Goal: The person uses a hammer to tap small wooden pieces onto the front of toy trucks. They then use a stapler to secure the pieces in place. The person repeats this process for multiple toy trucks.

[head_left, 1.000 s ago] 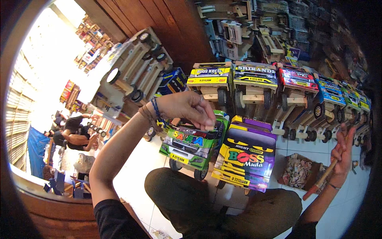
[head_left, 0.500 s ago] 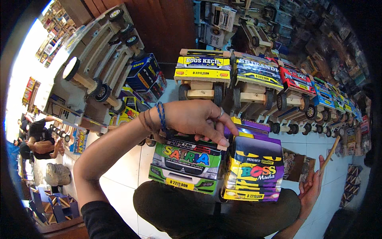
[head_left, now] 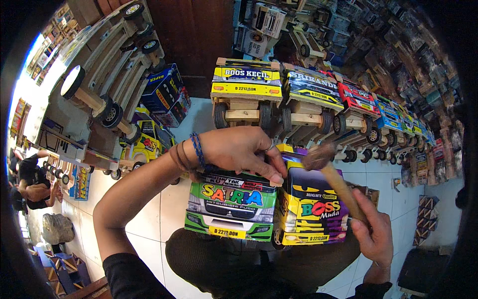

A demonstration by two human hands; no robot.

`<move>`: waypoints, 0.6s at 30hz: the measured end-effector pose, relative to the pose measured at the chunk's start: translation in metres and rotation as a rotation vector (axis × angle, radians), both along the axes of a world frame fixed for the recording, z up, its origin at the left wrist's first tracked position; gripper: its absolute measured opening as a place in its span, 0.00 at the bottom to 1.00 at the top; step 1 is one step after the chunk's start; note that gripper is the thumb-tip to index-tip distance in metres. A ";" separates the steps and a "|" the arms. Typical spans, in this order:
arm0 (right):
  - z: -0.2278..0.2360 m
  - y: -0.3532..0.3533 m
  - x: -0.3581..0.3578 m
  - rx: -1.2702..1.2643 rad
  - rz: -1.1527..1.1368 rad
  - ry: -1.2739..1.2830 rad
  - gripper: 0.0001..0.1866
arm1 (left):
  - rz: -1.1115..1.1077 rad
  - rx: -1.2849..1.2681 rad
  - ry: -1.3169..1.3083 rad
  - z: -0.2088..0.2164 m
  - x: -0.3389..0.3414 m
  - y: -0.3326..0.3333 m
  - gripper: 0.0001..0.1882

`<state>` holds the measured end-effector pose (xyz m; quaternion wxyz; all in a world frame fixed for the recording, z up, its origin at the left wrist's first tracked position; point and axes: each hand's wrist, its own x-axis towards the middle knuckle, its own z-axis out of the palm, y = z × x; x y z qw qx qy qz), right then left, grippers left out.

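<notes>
Right hand (head_left: 373,231) grips a hammer (head_left: 339,187), fingers wrapped low on it, apparently to let it swing freely near a purple-and-yellow toy truck (head_left: 309,207). The left hand (head_left: 239,152) bends its fingers to the top corner of the adjacent green toy truck (head_left: 231,207), perhaps steadying it; any pinch cannot be told. Both trucks sit by the knees (head_left: 209,261), likely for easy reach.

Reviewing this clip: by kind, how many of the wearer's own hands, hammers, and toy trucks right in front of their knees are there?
Hands: 2 (left hand, right hand)
Hammers: 1 (wooden-handled hammer, in the right hand)
Toy trucks: 2 (green truck, purple-and-yellow truck)
Total: 5
</notes>
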<state>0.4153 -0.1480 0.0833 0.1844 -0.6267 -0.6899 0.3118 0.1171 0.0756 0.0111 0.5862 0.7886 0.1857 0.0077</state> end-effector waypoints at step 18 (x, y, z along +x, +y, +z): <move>0.009 0.028 -0.041 -0.021 0.216 -0.108 0.27 | -0.049 -0.036 0.074 -0.011 -0.003 0.011 0.15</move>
